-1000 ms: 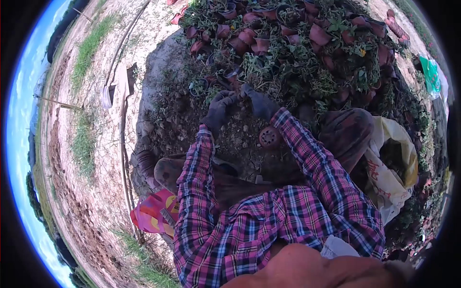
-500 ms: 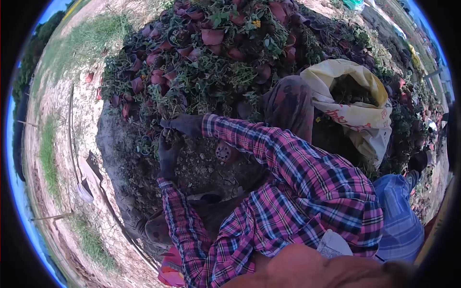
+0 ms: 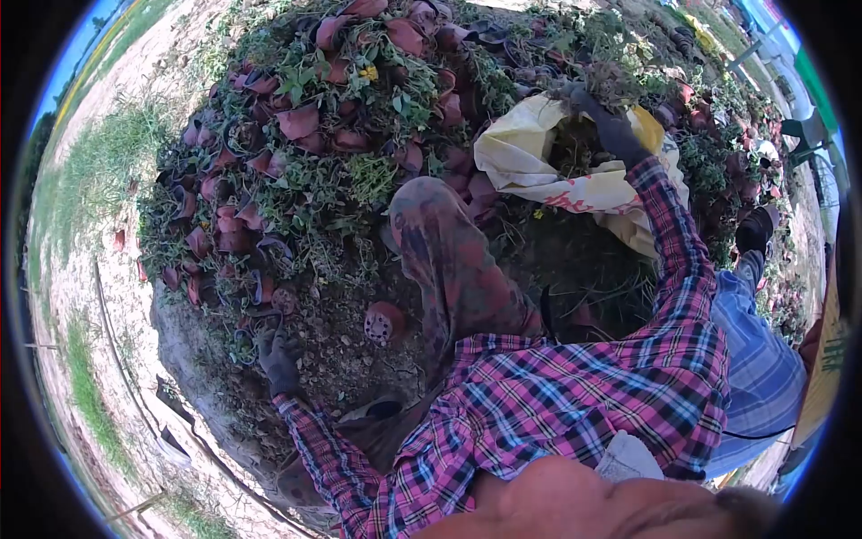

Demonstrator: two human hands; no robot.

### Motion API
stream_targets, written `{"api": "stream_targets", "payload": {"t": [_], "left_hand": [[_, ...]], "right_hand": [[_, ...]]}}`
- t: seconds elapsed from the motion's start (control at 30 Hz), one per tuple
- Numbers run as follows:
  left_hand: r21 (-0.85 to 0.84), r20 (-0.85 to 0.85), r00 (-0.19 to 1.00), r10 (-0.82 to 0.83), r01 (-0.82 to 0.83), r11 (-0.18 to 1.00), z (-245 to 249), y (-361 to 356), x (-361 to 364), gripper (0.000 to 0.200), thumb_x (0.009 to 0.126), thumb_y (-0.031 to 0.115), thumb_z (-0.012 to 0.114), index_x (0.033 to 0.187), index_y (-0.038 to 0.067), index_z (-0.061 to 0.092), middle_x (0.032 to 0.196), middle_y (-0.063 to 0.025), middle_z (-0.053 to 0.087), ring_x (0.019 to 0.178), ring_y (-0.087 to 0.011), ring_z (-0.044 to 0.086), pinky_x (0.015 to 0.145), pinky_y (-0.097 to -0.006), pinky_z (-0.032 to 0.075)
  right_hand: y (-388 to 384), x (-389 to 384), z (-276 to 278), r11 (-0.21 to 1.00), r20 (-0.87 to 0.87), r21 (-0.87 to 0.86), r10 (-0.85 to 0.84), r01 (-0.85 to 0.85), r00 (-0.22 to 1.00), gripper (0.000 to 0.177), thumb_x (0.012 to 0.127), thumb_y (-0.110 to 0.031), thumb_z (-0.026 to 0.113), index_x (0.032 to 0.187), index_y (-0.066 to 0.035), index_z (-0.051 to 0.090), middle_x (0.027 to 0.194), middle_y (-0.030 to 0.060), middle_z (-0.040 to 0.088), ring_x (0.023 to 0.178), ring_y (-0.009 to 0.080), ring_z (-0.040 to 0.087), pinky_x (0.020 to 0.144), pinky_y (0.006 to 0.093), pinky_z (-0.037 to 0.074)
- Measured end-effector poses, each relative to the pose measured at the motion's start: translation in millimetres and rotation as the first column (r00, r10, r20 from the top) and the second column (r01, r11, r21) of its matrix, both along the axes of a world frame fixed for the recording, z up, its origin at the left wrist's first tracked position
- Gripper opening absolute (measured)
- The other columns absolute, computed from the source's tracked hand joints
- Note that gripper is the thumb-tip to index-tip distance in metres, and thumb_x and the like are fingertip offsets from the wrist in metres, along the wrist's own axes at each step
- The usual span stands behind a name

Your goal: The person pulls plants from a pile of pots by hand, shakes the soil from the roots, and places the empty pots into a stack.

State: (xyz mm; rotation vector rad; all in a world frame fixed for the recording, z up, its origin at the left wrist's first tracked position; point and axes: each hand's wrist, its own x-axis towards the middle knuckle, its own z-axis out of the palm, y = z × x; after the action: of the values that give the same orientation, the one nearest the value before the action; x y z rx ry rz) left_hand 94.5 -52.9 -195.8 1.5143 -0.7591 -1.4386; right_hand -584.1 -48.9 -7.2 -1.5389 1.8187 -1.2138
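My right hand [image 3: 611,126], in a dark glove, is over the far rim of a white and yellow sack [image 3: 521,144]. Its fingers are closed on a clump of uprooted plant [image 3: 615,85], brownish and tangled. More plant matter [image 3: 576,148] shows inside the sack's mouth. Low at the left, my gloved left hand [image 3: 280,357] rests on the soil by the edge of the heap, fingers apart. Just beyond its fingertips lies a small pot [image 3: 242,337] among leaves. A reddish pot with holes in its base [image 3: 383,323] sits to the right of that hand.
A large heap of reddish pots [image 3: 301,123] and wilted green plants spreads ahead of me. My bent knee [image 3: 431,207] stands between the heap and the sack. Sunlit ground with grass [image 3: 85,377] is at the left. Blue checked cloth [image 3: 759,359] is at the right.
My right hand has left my left hand's side and swung right to the sack with the plant clump. My left hand has lowered slightly. The view has shifted to the right.
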Motion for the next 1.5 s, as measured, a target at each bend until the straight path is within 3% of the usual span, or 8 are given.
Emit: {"api": "stream_targets", "payload": {"t": [0.13,0.2,0.23,0.47,0.97,1.1,1.3,1.5], "left_hand": [[0.081,-0.126,0.989,-0.082,0.093,0.992,-35,-10,10,0.018,0.085,0.006,0.05,0.104,0.007,0.049,0.082,-0.0018,0.055,0.063,-0.0111,0.056,0.048,-0.0213,0.042],[0.049,0.103,0.985,-0.14,0.135,0.99,22,-11,-37,0.021,0.085,0.007,0.051,0.106,0.006,0.05,0.08,-0.002,0.055,0.065,-0.0113,0.057,0.05,-0.021,0.043],[0.051,0.108,0.976,-0.187,0.182,0.982,29,-12,-36,0.024,0.084,0.006,0.053,0.108,0.004,0.051,0.078,-0.0012,0.055,0.064,-0.0095,0.055,0.051,-0.0207,0.042],[0.024,0.465,0.877,-0.124,0.128,0.992,57,-10,-10,0.024,0.082,0.0,0.051,0.107,0.001,0.051,0.084,-0.0015,0.056,0.069,-0.0068,0.052,0.061,-0.0198,0.043],[-0.121,0.479,0.874,-0.077,0.152,0.981,83,-21,-24,0.029,0.081,-0.001,0.052,0.11,-0.001,0.051,0.093,-0.0041,0.059,0.085,-0.01,0.055,0.077,-0.0222,0.043],[-0.076,0.503,0.858,-0.105,0.165,0.983,85,-19,7,0.028,0.081,-0.003,0.05,0.109,-0.001,0.052,0.095,-0.0056,0.06,0.086,-0.0114,0.057,0.077,-0.0226,0.044],[-0.168,0.697,0.686,0.211,-0.13,0.977,75,-9,76,0.034,0.079,0.013,0.058,0.108,-0.002,0.052,0.09,-0.0117,0.064,0.078,-0.0144,0.06,0.072,-0.025,0.046],[-0.175,0.629,0.72,0.294,-0.238,0.955,83,-3,94,0.032,0.079,0.011,0.058,0.107,-0.001,0.052,0.093,-0.0113,0.064,0.078,-0.0148,0.059,0.07,-0.0251,0.045]], "right_hand": [[73,-51,-114,0.926,-0.817,0.311,0.145,0.215,0.559,0.029,0.083,-0.019,0.049,0.11,-0.01,0.056,0.105,0.0122,0.056,0.102,0.0284,0.053,0.088,0.039,0.042],[67,-72,-154,0.783,-0.737,0.62,0.603,-0.051,0.305,0.033,0.079,-0.02,0.051,0.11,-0.01,0.055,0.107,0.0125,0.055,0.101,0.0309,0.053,0.087,0.0406,0.042],[60,-136,-254,0.841,-0.785,0.53,0.534,-0.106,0.314,0.04,0.075,-0.021,0.055,0.113,-0.012,0.052,0.107,0.0124,0.055,0.102,0.031,0.053,0.088,0.0397,0.042],[-1,-123,-159,0.672,-0.584,0.74,0.673,-0.044,0.454,0.042,0.075,-0.023,0.056,0.115,-0.011,0.051,0.109,0.0125,0.055,0.103,0.0306,0.053,0.088,0.0393,0.042],[48,-53,-32,0.773,-0.455,0.634,0.413,-0.039,0.789,0.057,0.075,-0.035,0.063,0.122,-0.007,0.046,0.122,0.0163,0.048,0.114,0.0295,0.046,0.095,0.0369,0.037],[96,-10,-74,0.617,-0.622,0.776,0.714,0.133,0.322,0.081,0.058,-0.045,0.072,0.127,-0.014,0.041,0.109,0.0155,0.057,0.115,0.0352,0.045,0.094,0.0427,0.036],[30,-47,-72,0.981,-0.425,0.176,0.152,-0.083,0.892,0.033,0.079,-0.021,0.057,0.106,-0.003,0.06,0.094,0.0158,0.064,0.085,0.0251,0.062,0.076,0.033,0.045],[-16,-49,-17,0.985,-0.335,0.035,-0.148,0.17,0.93,0.035,0.082,-0.026,0.058,0.107,-0.001,0.06,0.091,0.0103,0.065,0.078,0.016,0.059,0.071,0.0285,0.045]]}}
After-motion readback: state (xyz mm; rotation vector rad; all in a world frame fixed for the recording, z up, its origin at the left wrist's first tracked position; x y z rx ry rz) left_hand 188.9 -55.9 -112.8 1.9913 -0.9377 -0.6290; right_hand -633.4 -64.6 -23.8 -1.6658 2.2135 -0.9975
